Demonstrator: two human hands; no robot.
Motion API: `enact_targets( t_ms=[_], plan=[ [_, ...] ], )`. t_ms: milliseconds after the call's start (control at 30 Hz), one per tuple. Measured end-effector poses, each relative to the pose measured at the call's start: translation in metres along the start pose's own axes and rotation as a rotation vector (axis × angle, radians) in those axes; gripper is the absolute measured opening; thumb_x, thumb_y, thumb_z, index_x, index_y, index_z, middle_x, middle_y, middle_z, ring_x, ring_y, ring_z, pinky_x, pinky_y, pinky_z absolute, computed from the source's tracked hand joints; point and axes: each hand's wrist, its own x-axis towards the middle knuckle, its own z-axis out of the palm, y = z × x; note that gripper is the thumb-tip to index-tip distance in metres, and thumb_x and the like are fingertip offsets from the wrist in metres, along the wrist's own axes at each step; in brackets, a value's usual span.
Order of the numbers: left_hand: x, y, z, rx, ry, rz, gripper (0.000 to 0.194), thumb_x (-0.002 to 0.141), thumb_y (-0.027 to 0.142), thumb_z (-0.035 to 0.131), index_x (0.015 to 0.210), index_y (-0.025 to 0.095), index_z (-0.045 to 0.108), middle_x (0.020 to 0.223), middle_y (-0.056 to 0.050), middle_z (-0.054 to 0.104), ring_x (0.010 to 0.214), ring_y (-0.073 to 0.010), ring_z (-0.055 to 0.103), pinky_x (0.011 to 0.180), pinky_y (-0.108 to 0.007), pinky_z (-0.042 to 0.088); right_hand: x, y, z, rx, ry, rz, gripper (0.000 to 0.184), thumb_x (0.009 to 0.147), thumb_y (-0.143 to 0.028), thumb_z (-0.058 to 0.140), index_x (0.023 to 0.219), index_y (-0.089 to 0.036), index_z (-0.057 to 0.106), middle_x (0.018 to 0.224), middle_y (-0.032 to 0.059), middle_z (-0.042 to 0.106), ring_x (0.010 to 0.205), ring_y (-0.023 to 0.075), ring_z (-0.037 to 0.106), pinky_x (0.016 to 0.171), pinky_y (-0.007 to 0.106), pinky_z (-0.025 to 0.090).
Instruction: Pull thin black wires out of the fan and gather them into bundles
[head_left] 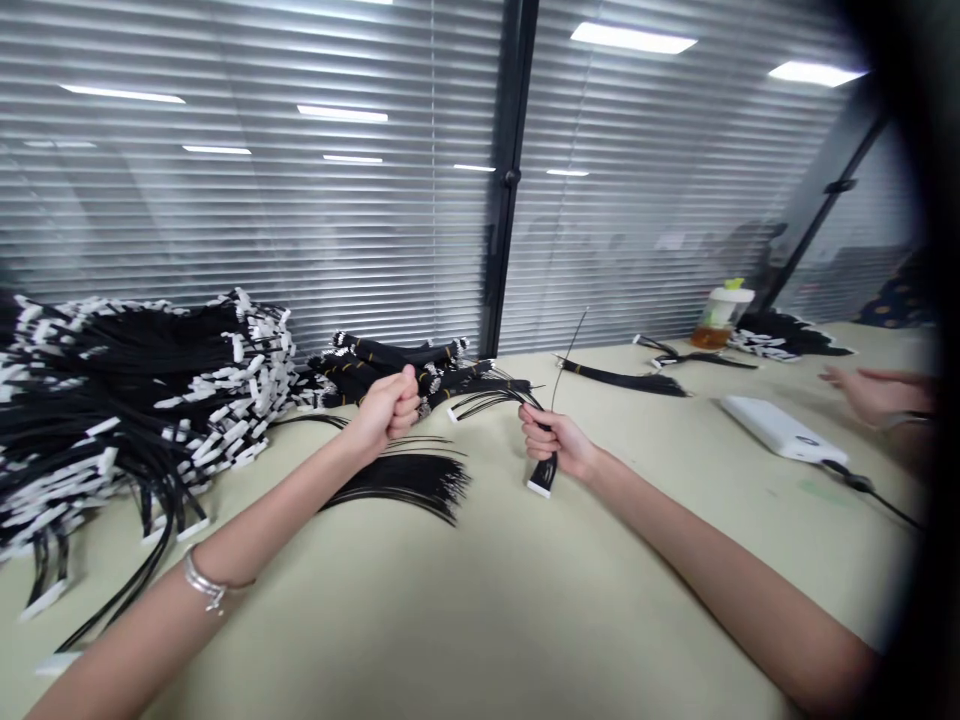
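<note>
My right hand point(559, 440) is closed round a bundle of thin black wires point(495, 398) with a white connector point(540, 487) hanging below the fist; one thin black strand point(570, 350) sticks up from it. The wires arc left toward my left hand point(386, 405), which is a fist closed on their far ends. Under my left forearm a loose fan of black wires point(409, 480) lies on the beige table point(487, 600).
A big heap of black cable harnesses with white connectors point(112, 400) fills the left. Tied bundles point(397, 365) lie behind my hands. Farther right are a black bundle point(622, 378), a white power bank point(780, 428), a lidded jar point(721, 315), and another person's hand point(874, 390).
</note>
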Motion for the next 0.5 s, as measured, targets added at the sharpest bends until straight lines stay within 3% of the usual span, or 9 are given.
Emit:
enact_targets(
  t_ms=[200,367,433,500],
  plan=[
    [-0.028,0.026,-0.035,-0.093,0.046,0.020,0.036,0.088,0.037,0.050,0.062,0.019,0.032,0.052,0.009,0.012,0.037,-0.0043,0.010,0.031,-0.014,0.009,0.000,0.000,-0.003,0.001,-0.013,0.005,0.024,0.089,-0.034,0.050,0.077,-0.018,0.037,0.050,-0.0093,0.009,0.040,0.0045,0.003,0.037,0.018,0.012],
    [-0.045,0.039,-0.048,-0.166,0.091,0.036,0.033,0.090,0.030,0.046,0.062,0.018,0.034,0.051,0.009,0.011,0.036,-0.0050,0.011,0.031,-0.015,0.011,0.000,0.000,-0.001,-0.006,-0.024,0.027,0.025,0.089,-0.033,0.051,0.075,-0.019,0.035,0.049,-0.0093,0.010,0.040,0.0044,0.003,0.037,0.018,0.013],
    [-0.047,0.040,-0.048,-0.192,0.099,0.057,0.032,0.091,0.027,0.045,0.061,0.018,0.036,0.050,0.009,0.015,0.036,-0.0051,0.018,0.031,-0.015,0.018,0.000,0.000,0.000,-0.013,-0.025,0.044,0.025,0.089,-0.033,0.051,0.075,-0.019,0.035,0.049,-0.0093,0.010,0.040,0.0045,0.004,0.037,0.018,0.013],
    [-0.047,0.040,-0.048,-0.207,0.109,0.084,0.032,0.090,0.026,0.047,0.061,0.016,0.039,0.051,0.006,0.030,0.042,-0.0054,0.036,0.039,-0.015,0.034,-0.001,0.000,0.002,-0.020,-0.024,0.057,0.025,0.089,-0.034,0.050,0.075,-0.019,0.035,0.049,-0.0093,0.010,0.040,0.0045,0.004,0.037,0.018,0.014]
  ],
)
